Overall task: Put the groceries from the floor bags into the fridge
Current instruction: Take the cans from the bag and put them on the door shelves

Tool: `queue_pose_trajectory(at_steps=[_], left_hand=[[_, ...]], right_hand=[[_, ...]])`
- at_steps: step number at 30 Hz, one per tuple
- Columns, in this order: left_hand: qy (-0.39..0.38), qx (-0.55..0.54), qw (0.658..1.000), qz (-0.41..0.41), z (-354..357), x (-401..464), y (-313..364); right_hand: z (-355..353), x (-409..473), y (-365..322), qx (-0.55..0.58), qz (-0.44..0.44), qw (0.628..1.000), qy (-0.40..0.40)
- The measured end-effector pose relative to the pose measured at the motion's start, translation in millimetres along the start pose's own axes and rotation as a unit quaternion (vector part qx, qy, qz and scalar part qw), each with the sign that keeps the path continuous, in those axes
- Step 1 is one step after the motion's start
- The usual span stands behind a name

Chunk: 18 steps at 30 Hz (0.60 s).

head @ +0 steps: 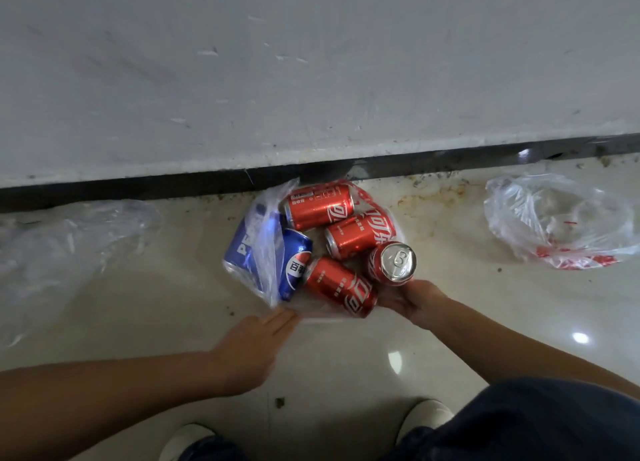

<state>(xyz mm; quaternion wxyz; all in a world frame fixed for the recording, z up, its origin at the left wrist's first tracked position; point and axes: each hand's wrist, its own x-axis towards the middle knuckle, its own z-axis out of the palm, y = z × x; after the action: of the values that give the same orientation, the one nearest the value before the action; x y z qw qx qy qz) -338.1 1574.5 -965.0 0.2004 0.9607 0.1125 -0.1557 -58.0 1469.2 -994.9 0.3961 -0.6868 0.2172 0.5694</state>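
Red aluminium cola cans (pixel 332 246), blue ones beside, lying on clear plastic bag (pixel 266 253) on floor. Upright can (pixel 393 261) gripped low by right hand (pixel 414 303); left hand (pixel 252 343) open, flat. Probably rigid, smooth, slippery: grasp mid-wall.

The light is soft and rather dim, and seems to come from overhead. Two bright spots of glare sit on the glossy floor (pixel 450 322) at the near right. The can top (pixel 397 262) shines, and a sheen lies on the far baseboard (pixel 485 161). Shadows are faint. The wide lens bends the baseboard into a slope and stretches the near arms. The clear bag (pixel 69 249) at the left edge looks smeared, perhaps by motion. The centre is fairly sharp.
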Motion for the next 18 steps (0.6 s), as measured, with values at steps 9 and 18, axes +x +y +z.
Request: queue_pose_trajectory(at_steps=[9,18], left_hand=[[0.118,0.153,0.981,-0.017,-14.0,-20.3,-55.6],[0.100,-0.242,0.894,-0.363,-17.5,-9.1,-27.9]], right_hand=[[-18.6,-35.8,-62.8,-0.235,-0.081,0.968,-0.038],[37.3,-101.0,-87.4,-0.537,-0.474,0.697,0.047]])
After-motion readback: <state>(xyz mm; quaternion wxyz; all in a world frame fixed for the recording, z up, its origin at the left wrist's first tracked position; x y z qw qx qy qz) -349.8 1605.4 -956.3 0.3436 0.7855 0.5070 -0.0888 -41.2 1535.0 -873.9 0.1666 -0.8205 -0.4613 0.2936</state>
